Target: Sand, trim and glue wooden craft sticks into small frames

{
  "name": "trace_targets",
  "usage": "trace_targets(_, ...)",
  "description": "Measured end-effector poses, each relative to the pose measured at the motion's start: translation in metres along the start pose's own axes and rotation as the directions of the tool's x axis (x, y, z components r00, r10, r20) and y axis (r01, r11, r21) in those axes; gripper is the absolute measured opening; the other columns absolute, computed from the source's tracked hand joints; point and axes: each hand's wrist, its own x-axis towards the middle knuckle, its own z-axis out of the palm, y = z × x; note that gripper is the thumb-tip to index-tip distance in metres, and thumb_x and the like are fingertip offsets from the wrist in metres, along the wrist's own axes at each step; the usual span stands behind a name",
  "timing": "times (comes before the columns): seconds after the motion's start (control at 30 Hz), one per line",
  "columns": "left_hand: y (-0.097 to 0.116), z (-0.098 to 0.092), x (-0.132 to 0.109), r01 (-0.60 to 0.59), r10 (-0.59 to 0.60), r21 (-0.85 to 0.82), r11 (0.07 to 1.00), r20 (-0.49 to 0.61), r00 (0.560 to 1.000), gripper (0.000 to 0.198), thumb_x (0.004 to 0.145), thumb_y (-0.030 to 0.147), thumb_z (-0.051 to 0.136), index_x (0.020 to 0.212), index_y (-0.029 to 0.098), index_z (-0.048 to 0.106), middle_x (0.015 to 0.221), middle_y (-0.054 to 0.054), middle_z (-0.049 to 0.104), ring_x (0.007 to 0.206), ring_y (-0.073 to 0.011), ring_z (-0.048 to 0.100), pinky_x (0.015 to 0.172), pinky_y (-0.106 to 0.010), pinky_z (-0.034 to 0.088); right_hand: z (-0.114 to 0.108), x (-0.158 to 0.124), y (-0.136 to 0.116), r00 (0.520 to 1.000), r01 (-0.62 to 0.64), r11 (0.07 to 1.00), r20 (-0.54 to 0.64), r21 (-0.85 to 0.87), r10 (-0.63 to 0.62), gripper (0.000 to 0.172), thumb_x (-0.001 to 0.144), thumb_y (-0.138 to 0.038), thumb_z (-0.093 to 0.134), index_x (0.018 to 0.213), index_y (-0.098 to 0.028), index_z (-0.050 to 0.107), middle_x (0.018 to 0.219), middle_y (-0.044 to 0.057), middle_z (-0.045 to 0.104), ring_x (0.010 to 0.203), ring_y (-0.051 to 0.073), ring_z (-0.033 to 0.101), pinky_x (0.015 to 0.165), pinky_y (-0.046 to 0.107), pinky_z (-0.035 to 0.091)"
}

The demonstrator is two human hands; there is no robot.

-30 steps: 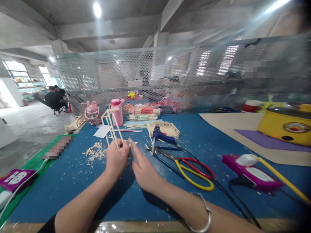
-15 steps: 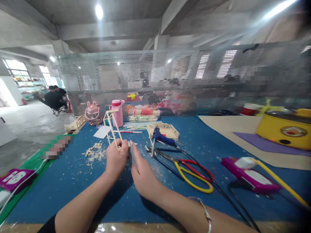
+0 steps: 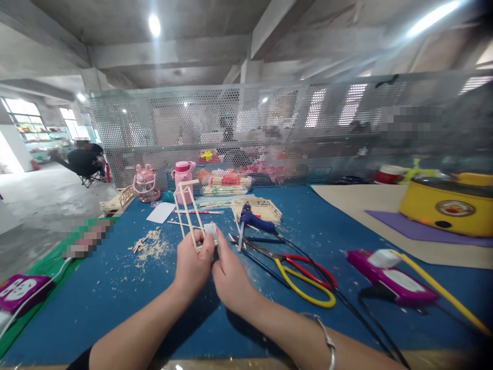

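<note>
My left hand [image 3: 193, 262] is closed around the lower end of a small frame of thin wooden sticks [image 3: 187, 209], which stands up tilted above the fingers. Close against it, my right hand [image 3: 234, 275] grips a small folded grey-white sheet [image 3: 210, 231] at the frame's base. The sheet touches or nearly touches the sticks; the exact contact is hidden by the fingers. Right of the hands lie a blue glue gun [image 3: 259, 221] and pliers-like cutters with one red and one yellow handle [image 3: 304, 277].
Wood scraps and dust [image 3: 152, 246] lie to the left. Behind are a stick-built tray [image 3: 260, 210], a pink bottle [image 3: 183, 174], a pink jug [image 3: 146, 187] and bagged sticks [image 3: 225, 185]. A purple power strip [image 3: 393, 280] and a yellow pot [image 3: 442, 208] stand at right.
Both hands have shifted slightly right with the stick frame. The grey-white sheet has turned from edge-on to showing its flat face, nearer the frame. The view has swung slightly.
</note>
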Motion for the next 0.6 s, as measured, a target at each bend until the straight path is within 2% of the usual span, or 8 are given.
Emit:
trace_targets(0.13, 0.0005, -0.0022, 0.0013, 0.093, -0.097, -0.086, 0.992, -0.047, 0.994, 0.032, 0.081, 0.042, 0.044, 0.061, 0.017, 0.049, 0.053, 0.003, 0.047, 0.050, -0.0108, 0.046, 0.046, -0.020, 0.036, 0.0012, -0.0016, -0.0007, 0.997, 0.063, 0.998, 0.054, 0.011, -0.064, 0.073, 0.073, 0.001, 0.036, 0.142, -0.015, 0.020, 0.142, 0.010, 0.035, 0.131, 0.020, 0.031, 0.108, 0.044, 0.029)
trace_targets(0.3, -0.0002, -0.0008, -0.0007, 0.031, -0.030, -0.039, 0.999, 0.031, 0.999, 0.032, 0.081, 0.039, 0.045, 0.057, 0.017, 0.047, 0.052, 0.004, 0.045, 0.050, -0.0094, 0.042, 0.048, -0.020, 0.034, 0.0022, 0.0003, -0.0014, 1.000, -0.009, 1.000, 0.005, 0.022, 0.009, 0.069, 0.076, -0.002, 0.033, 0.142, -0.012, 0.018, 0.133, 0.013, 0.048, 0.128, 0.021, 0.037, 0.106, 0.046, 0.031)
trace_targets(0.43, -0.0020, -0.0005, -0.0007, 0.094, -0.096, -0.058, 0.994, -0.023, 0.995, 0.032, 0.081, 0.041, 0.044, 0.059, 0.017, 0.048, 0.052, 0.004, 0.044, 0.048, -0.0096, 0.041, 0.046, -0.020, 0.032, 0.0034, 0.0006, -0.0016, 0.999, 0.013, 1.000, 0.046, 0.013, -0.014, 0.073, 0.072, 0.000, 0.036, 0.142, -0.014, 0.018, 0.138, 0.012, 0.042, 0.128, 0.022, 0.038, 0.106, 0.045, 0.033)
trace_targets(0.6, -0.0005, -0.0024, 0.0003, 0.029, -0.029, -0.018, 0.999, 0.002, 1.000, 0.031, 0.079, 0.037, 0.047, 0.056, 0.017, 0.046, 0.051, 0.003, 0.045, 0.051, -0.0102, 0.043, 0.049, -0.021, 0.033, 0.0031, -0.0012, -0.0010, 0.999, -0.021, 1.000, 0.030, -0.021, 0.022, 0.076, 0.071, 0.002, 0.034, 0.143, -0.013, 0.015, 0.139, 0.013, 0.040, 0.130, 0.021, 0.035, 0.108, 0.046, 0.029)
